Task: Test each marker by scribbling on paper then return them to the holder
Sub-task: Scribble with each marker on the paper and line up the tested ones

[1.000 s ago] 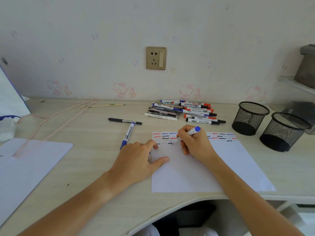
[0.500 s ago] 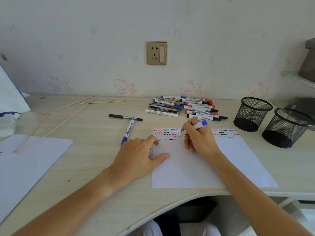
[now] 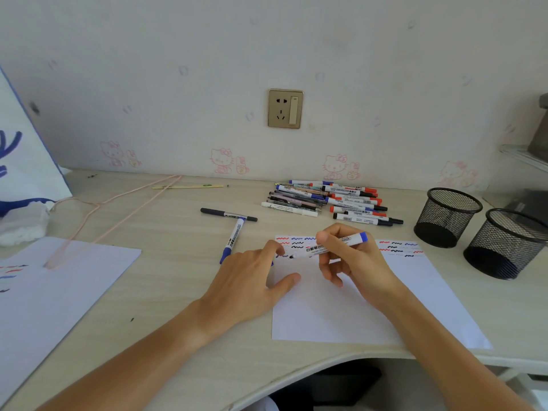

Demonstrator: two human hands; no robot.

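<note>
Pinching blue marker in right hand above paper; left hand flat, relaxed, steadying sheet (cap unseen). Risks: smearing wet scribbles, tipping light mesh holder when returning.

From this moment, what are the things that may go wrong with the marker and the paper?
1. The right hand holds the uncapped blue marker low over the paper; its tip might smear the squiggles already drawn.
2. The left hand presses only the paper's left edge, so the sheet could shift.
3. No cap is visible; it may be under the left hand and could be mislaid.
</note>
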